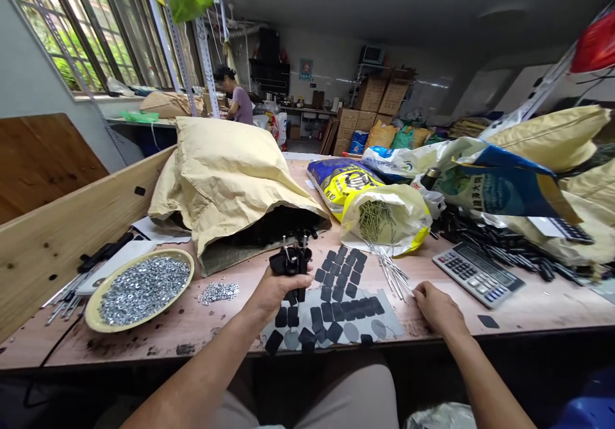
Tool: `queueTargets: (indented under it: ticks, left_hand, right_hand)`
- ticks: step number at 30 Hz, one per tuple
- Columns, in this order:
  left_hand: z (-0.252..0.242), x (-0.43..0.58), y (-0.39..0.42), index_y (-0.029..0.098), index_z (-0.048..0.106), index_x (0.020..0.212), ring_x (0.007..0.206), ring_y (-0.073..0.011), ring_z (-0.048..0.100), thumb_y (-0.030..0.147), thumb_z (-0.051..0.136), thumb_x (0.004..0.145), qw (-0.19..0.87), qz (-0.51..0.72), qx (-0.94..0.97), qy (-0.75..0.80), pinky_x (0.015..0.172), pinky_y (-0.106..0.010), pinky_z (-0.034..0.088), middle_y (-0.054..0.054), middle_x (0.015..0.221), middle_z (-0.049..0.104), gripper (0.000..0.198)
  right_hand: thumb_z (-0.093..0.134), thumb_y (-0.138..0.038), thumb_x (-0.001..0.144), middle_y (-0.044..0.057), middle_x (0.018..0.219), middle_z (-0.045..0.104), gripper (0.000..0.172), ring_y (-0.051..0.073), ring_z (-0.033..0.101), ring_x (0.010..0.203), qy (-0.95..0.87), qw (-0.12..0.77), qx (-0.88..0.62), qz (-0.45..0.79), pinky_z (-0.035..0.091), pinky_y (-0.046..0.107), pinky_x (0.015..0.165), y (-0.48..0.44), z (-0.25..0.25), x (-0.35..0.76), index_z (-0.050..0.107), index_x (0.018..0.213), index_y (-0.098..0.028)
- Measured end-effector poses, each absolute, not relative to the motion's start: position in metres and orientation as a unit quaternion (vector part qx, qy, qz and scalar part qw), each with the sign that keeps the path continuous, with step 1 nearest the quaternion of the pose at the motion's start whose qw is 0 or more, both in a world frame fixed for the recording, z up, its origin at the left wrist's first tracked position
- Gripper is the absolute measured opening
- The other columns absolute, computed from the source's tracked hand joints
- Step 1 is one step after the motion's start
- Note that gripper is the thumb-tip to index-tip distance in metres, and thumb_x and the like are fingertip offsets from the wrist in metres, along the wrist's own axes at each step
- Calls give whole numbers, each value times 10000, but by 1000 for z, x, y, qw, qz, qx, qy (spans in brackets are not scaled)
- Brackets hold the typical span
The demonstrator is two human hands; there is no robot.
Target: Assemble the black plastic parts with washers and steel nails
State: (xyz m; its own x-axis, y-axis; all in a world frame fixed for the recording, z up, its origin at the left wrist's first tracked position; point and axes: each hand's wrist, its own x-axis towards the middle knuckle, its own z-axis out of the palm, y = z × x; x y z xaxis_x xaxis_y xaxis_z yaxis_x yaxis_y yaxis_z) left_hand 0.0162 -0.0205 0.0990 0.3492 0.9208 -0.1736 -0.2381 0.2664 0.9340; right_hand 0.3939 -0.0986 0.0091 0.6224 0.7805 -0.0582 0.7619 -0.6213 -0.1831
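My left hand [278, 291] is closed around several black plastic parts [291, 262], and thin metal pins stick up out of them. The fingers of my right hand [439, 308] pinch together at the near end of a bundle of thin metal rods [393, 272]. These rods spill out of the mouth of a yellow and white bag [353, 189]. Between my hands, black rounded-square pads [340, 276] lie in rows, some of them on a grey sheet [391, 317]. To the left of my left hand is a small pile of metal nuts or washers [218, 292].
A yellow bowl [93, 317] of small metal pieces stands at the left. Behind it, a large paper sack [230, 173] lies open toward me. A calculator [475, 274] and many black parts [509, 250] lie at the right. In the background is another person [240, 102].
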Motion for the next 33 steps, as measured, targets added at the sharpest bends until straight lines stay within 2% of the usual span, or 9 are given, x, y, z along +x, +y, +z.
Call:
queueTargets:
  ticks: [6, 11, 13, 18, 23, 26, 28, 30, 33]
  left_hand:
    - [106, 11, -14, 152, 702, 920, 864, -257, 673, 245, 814, 558, 569, 465, 544, 405, 816, -372, 512, -58, 878, 743, 390]
    - [102, 14, -16, 179, 648, 1022, 877, -226, 657, 162, 736, 615, 449, 462, 672, 366, 810, -298, 482, -41, 946, 727, 417]
    - [99, 19, -20, 187, 642, 1033, 841, -217, 657, 138, 692, 637, 417, 444, 710, 355, 768, -274, 473, -39, 930, 722, 402]
    - [95, 25, -30, 218, 624, 1037, 754, -195, 641, 95, 607, 651, 371, 394, 765, 349, 678, -247, 442, -13, 880, 704, 406]
    - [96, 25, -34, 234, 621, 1012, 714, -184, 624, 82, 589, 646, 347, 367, 789, 349, 633, -242, 417, 9, 824, 691, 397]
    - [93, 26, -32, 222, 631, 943, 725, -185, 620, 85, 607, 642, 346, 371, 793, 337, 643, -249, 415, 2, 837, 694, 331]
    - [88, 27, -28, 211, 639, 948, 768, -196, 623, 98, 648, 623, 372, 386, 771, 343, 668, -255, 425, -6, 870, 698, 344]
    - [84, 26, -24, 191, 642, 953, 770, -199, 622, 113, 697, 597, 434, 405, 719, 362, 674, -260, 438, -6, 848, 696, 368]
    - [79, 22, -17, 159, 655, 959, 755, -193, 628, 134, 766, 566, 547, 413, 633, 361, 687, -274, 465, -14, 829, 701, 410]
  right_hand:
    - [365, -401, 913, 119, 833, 699, 317, 290, 657, 786, -416, 116, -901, 32, 459, 379, 683, -99, 27, 385, 623, 969, -225]
    - [500, -476, 903, 56, 891, 699, 287, 223, 643, 828, -593, 387, -704, 57, 490, 304, 731, -97, 97, 318, 633, 933, -223]
    - [550, -442, 911, 34, 899, 685, 229, 198, 629, 833, -667, 429, -607, 40, 488, 288, 752, -99, 132, 279, 641, 910, -232]
    - [501, -283, 973, 33, 868, 639, 151, 177, 583, 822, -791, 374, -482, -50, 457, 305, 757, -101, 183, 211, 633, 923, -229]
    - [500, -208, 965, 46, 798, 613, 175, 185, 538, 755, -855, 232, -449, -118, 415, 326, 718, -90, 181, 189, 630, 849, -196]
    - [541, -181, 937, 42, 800, 620, 130, 185, 543, 741, -872, 192, -436, -112, 424, 327, 715, -87, 180, 180, 634, 849, -199]
    - [563, -218, 930, 63, 936, 650, 96, 210, 577, 857, -870, 218, -431, -99, 451, 358, 790, -89, 184, 181, 644, 982, -212]
    - [567, -288, 934, 87, 1112, 639, 223, 241, 569, 1038, -849, 279, -438, -95, 453, 400, 895, -92, 189, 189, 611, 1144, -228]
    - [554, -370, 939, 74, 1173, 633, 288, 243, 557, 1124, -790, 373, -481, -72, 451, 407, 956, -95, 187, 211, 596, 1202, -259]
